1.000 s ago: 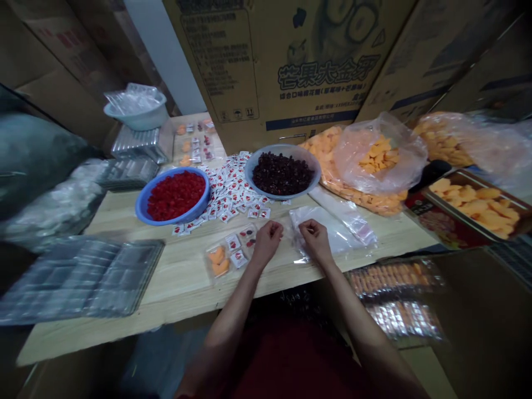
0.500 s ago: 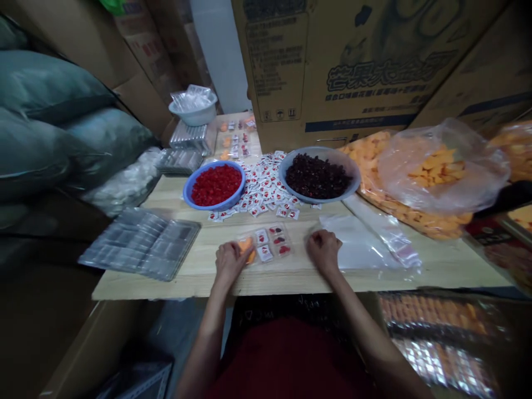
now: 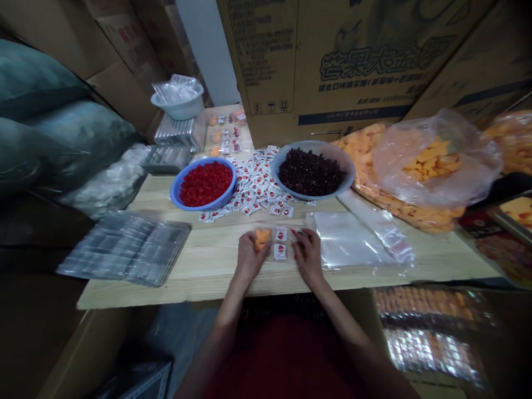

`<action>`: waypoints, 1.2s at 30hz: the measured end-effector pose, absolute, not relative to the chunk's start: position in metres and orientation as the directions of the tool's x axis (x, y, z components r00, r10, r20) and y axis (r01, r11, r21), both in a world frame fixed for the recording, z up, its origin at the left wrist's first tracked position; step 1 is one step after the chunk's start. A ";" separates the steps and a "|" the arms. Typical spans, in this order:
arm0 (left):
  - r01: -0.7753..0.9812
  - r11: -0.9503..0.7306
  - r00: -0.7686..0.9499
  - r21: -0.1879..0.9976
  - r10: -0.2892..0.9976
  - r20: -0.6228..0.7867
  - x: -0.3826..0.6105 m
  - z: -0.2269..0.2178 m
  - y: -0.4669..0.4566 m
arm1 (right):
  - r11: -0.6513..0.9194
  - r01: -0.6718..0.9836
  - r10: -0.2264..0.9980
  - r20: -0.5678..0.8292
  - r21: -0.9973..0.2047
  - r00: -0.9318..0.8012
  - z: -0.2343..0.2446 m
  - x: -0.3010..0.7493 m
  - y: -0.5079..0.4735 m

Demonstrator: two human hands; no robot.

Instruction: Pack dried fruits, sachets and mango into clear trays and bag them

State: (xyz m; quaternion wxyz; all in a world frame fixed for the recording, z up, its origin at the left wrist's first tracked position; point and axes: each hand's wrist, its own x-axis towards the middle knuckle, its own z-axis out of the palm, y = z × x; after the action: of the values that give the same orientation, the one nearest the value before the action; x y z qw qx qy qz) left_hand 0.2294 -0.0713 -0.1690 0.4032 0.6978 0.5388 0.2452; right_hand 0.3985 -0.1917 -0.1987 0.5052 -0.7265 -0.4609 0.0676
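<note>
A clear plastic compartment tray [image 3: 271, 259] lies on the table in front of me, with orange pieces [image 3: 261, 237] at its left end and small white sachets [image 3: 280, 234] in the middle. My left hand [image 3: 250, 256] grips the tray's left end, thumb along the near side. Curled over the right end are the fingers of my right hand [image 3: 308, 254], which hide most of the red and dark pieces there. Just right of that hand lie flat clear plastic bags [image 3: 353, 239].
Behind the tray stand a blue bowl of red pieces [image 3: 231, 191] and a bowl of dark pieces [image 3: 351, 166], with a sachet pile [image 3: 255, 180] between. Empty trays [image 3: 124, 244] are stacked left. A large bag of orange pieces [image 3: 436, 194] sits right; cardboard boxes [image 3: 270, 66] rise behind.
My right hand has moved left from beside the plastic bags onto the tray's right end. The tray and my left hand have shifted right as the view turned slightly.
</note>
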 end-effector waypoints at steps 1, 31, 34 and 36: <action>0.427 0.044 0.292 0.903 0.938 -0.184 0.230 -0.168 -0.072 | -0.059 0.578 0.736 0.357 -0.814 0.576 -0.200 0.399 -0.192; -0.266 0.628 0.339 0.732 0.771 -0.538 0.156 -0.156 -0.073 | -0.591 0.736 0.807 -0.221 -0.330 0.548 -0.148 0.461 -0.139; -0.276 0.633 0.339 0.723 0.768 -0.543 0.161 -0.155 -0.073 | -0.584 0.677 0.807 -0.233 -0.448 0.542 -0.153 0.472 -0.150; -0.304 0.622 0.337 0.722 0.779 -0.529 0.171 -0.155 -0.073 | -0.572 0.622 0.808 -0.235 -0.534 0.540 -0.157 0.473 -0.154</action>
State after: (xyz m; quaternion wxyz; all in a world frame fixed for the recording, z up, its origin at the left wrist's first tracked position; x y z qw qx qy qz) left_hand 0.1705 -0.0730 -0.1550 0.7755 0.2594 0.4577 0.3490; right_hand 0.4731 -0.1537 -0.1567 0.1979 -0.8550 -0.4182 0.2343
